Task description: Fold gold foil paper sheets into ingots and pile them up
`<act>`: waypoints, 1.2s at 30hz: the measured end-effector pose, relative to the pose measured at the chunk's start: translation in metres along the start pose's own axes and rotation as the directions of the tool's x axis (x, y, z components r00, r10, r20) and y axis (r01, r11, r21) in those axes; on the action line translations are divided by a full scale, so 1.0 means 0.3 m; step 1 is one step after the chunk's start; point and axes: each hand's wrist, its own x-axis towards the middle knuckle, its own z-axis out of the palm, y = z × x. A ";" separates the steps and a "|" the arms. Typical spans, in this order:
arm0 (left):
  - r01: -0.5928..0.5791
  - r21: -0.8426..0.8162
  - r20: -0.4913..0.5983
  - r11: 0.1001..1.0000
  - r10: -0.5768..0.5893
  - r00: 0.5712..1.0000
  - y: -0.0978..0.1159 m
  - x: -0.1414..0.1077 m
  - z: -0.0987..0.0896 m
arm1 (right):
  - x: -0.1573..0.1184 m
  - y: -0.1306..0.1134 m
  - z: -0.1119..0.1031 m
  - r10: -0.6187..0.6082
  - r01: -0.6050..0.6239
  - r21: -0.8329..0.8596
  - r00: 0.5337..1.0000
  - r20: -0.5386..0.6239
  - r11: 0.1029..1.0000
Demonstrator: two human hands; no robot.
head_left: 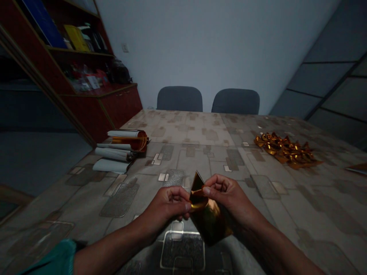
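Head view: left hand (pixel 164 206) and right hand (pixel 226 194) are pinching a gold foil sheet (pixel 210 223) between them, over the desk (pixel 200 160). Crumpled gold foil pieces (pixel 286 151) are lying well ahead, rightward.

On the patterned table (pixel 197 131), white-backed foil rolls (pixel 113 160) lie stacked toward the left, and a heap of crumpled gold pieces (pixel 286 151) sits toward the right. Two dark chairs (pixel 179 98) stand beyond the far edge, and a red wooden cabinet (pixel 97 103) holding files (pixel 76 38) stands left, against a pale wall (pixel 206 49).
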 end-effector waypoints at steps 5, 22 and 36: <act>-0.011 -0.084 -0.040 0.996 0.007 0.999 0.024 0.012 -0.031 | 0.004 -0.024 -0.056 -0.237 0.213 -0.353 0.971 -0.024 0.911; -0.053 0.185 0.076 0.981 0.039 0.996 0.033 0.045 -0.034 | -0.008 -0.009 -0.019 -0.327 0.773 -0.582 0.498 0.803 -0.253; -0.287 0.660 0.198 0.694 0.207 0.958 0.025 0.062 -0.032 | -0.011 0.039 -0.074 -0.309 0.696 -0.698 0.635 0.708 -0.167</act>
